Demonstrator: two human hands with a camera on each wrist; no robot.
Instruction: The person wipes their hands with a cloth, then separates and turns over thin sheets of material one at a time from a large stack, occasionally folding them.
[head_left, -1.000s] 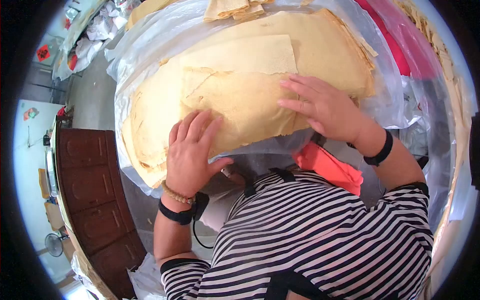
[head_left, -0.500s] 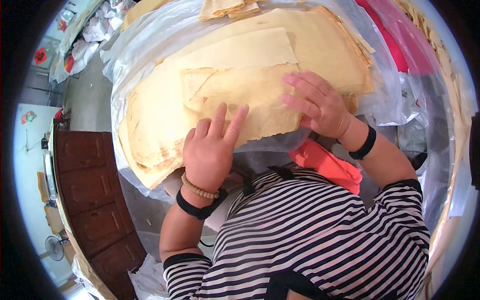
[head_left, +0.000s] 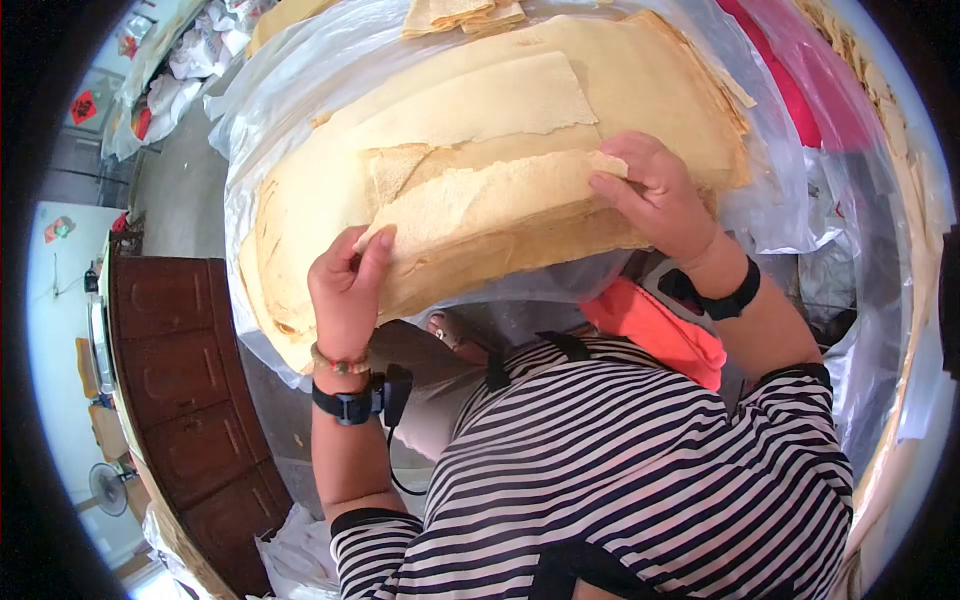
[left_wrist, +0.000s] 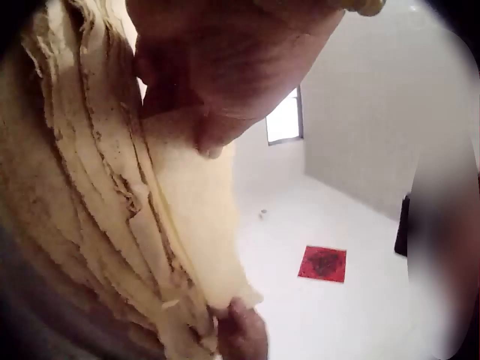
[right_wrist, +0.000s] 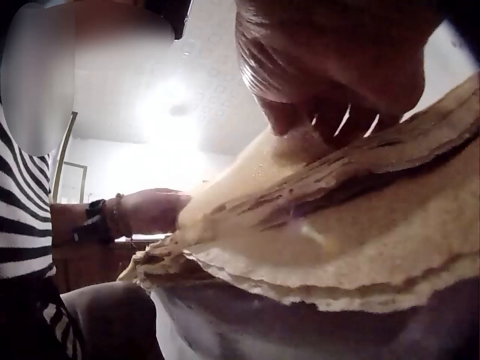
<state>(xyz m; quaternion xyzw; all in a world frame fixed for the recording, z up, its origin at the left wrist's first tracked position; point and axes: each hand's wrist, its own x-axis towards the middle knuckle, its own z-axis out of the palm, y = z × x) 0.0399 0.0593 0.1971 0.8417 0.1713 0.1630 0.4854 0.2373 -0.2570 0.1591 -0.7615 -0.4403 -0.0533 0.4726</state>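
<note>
Sheet, thin, yellow, ragged-edged (head_left: pixel 500 195): one, at the near side of the stack, its near edge raised. Left hand (head_left: pixel 345 285): one, pinching the sheet's left end between thumb and fingers. Right hand (head_left: pixel 660 190): one, pinching its right end likewise. Handling, as judged: keep both ends level, tension light and even, since the edge looks apt to tear; raise it without dragging the layers beneath. Stack (head_left: pixel 680 100): one, under the sheet; layers too many to count. Folded bundle (head_left: pixel 460 15): one, at the far side. Coral-red cloth (head_left: pixel 655 335): one, near the person. Standing fan (head_left: pixel 108 488): one, well apart.
</note>
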